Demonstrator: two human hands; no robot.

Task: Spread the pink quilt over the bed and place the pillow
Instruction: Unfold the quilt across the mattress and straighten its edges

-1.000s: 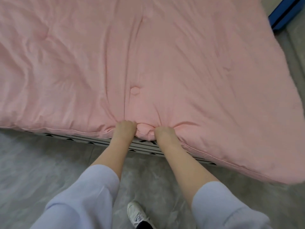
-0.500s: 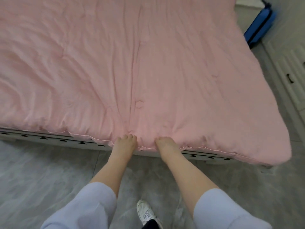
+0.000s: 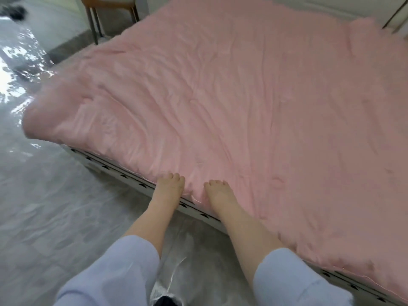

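While flat, both hands [image 3: 171,184] (uncurled) on quilt [image 3: 242,107].

— How does the pink quilt [image 3: 254,102] lie?

— Spread flat over the bed [image 3: 123,174], covering nearly the whole top. It is a soft, pale pink, padded, with long shallow wrinkles running across it from the near-left part toward the far side.

— And its edges?

— The near edge runs along the bed's side, just over a pale rail with small dark marks. The near-left corner is plump and rounded and hangs a little past the bed's corner. The far right corner looks slightly bunched.

— Any stitching?

— A small tufted dimple shows on the right part, near the front edge.

— The pillow?

— Not in view.
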